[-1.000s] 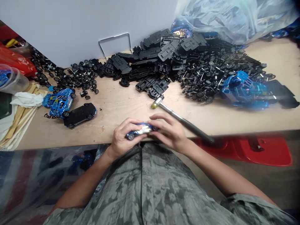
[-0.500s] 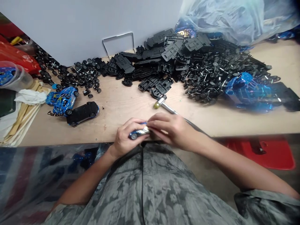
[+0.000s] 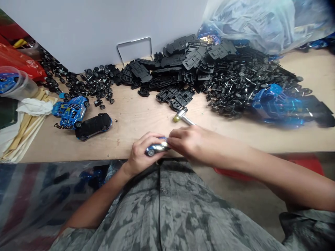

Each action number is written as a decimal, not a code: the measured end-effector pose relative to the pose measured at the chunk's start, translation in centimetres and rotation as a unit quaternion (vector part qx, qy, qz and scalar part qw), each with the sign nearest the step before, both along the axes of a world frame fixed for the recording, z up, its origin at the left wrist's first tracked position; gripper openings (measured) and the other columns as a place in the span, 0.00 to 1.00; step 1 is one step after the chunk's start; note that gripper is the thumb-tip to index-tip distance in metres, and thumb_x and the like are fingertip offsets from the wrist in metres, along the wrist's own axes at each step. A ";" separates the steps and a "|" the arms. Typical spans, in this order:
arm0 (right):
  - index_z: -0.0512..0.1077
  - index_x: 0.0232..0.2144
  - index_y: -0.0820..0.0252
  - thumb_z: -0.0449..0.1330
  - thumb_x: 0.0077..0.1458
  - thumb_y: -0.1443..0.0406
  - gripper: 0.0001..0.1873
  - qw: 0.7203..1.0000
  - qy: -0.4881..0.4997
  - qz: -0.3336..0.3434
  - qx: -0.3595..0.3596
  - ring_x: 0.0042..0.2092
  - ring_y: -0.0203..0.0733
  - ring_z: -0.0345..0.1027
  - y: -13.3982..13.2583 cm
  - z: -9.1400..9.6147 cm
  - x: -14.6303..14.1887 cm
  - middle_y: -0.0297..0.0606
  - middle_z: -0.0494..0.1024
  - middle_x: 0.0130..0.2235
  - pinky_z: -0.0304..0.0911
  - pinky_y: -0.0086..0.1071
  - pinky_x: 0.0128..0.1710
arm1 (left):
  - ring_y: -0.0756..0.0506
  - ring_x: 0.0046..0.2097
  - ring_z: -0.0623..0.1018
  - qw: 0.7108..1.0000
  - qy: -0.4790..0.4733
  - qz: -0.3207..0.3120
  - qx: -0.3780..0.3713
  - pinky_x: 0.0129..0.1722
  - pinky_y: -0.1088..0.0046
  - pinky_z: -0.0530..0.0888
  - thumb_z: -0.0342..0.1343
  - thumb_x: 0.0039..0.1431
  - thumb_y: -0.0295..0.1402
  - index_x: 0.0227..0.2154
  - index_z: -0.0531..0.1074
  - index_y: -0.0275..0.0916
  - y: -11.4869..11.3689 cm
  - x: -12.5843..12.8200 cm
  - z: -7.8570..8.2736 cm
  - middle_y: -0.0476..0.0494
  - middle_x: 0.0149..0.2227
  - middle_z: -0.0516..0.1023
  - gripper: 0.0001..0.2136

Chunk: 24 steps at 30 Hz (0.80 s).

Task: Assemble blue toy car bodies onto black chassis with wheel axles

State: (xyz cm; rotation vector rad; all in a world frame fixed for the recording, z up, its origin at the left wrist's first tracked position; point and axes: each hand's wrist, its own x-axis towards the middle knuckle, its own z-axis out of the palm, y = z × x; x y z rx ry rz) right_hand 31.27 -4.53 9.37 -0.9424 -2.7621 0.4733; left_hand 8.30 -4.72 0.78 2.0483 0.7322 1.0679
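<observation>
A small blue toy car (image 3: 158, 147) is held on its side at the table's near edge, one wheel showing. My left hand (image 3: 140, 153) is closed around its left end. At its right end, my right hand (image 3: 184, 141) has its fingers pressed together on the car; part of the car is hidden under them. Just beyond my right hand lies a hammer (image 3: 180, 115) with a yellowish face, its handle running under my forearm. To the left, a finished-looking blue car (image 3: 70, 112) rests beside another car (image 3: 93, 126) turned with its black underside up.
Black chassis plates (image 3: 195, 57) are heaped at the back, with piled wheel axles (image 3: 230, 90) to their right and more wheels (image 3: 96, 82) on the left. Blue car shells (image 3: 277, 104) lie at right. A clear plastic bag (image 3: 251, 24) and plastic tubs (image 3: 28, 85) flank the table.
My right hand's fingers have drawn closer together on the car's right end, and its forearm has swung up a little. The left hand keeps its hold.
</observation>
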 end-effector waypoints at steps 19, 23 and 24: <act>0.76 0.53 0.62 0.67 0.62 0.61 0.19 0.945 0.267 -0.160 -0.100 0.46 0.45 0.80 -1.4 -5.7 2.2 0.46 0.84 0.46 0.75 0.36 0.46 | 0.45 0.43 0.83 0.994 -0.033 0.100 0.002 0.44 0.68 0.81 0.72 0.53 0.30 0.40 0.76 0.40 -0.7 1.5 -0.5 0.42 0.42 0.81 0.13; 0.76 0.50 0.61 0.63 0.64 0.66 0.13 0.930 0.300 -0.205 -0.063 0.44 0.42 0.80 -3.0 -7.4 2.0 0.44 0.84 0.44 0.75 0.34 0.45 | 0.42 0.50 0.82 0.999 0.008 0.035 -0.007 0.52 0.62 0.80 0.71 0.55 0.29 0.48 0.76 0.40 -0.1 0.4 -0.2 0.37 0.49 0.81 0.18; 0.76 0.50 0.61 0.63 0.64 0.67 0.13 0.928 0.303 -0.207 -0.060 0.44 0.42 0.80 -3.2 -7.5 2.0 0.44 0.84 0.43 0.75 0.34 0.45 | 0.41 0.53 0.81 1.000 0.024 0.015 -0.012 0.55 0.60 0.79 0.70 0.56 0.29 0.51 0.76 0.41 0.1 0.1 -0.1 0.36 0.52 0.80 0.20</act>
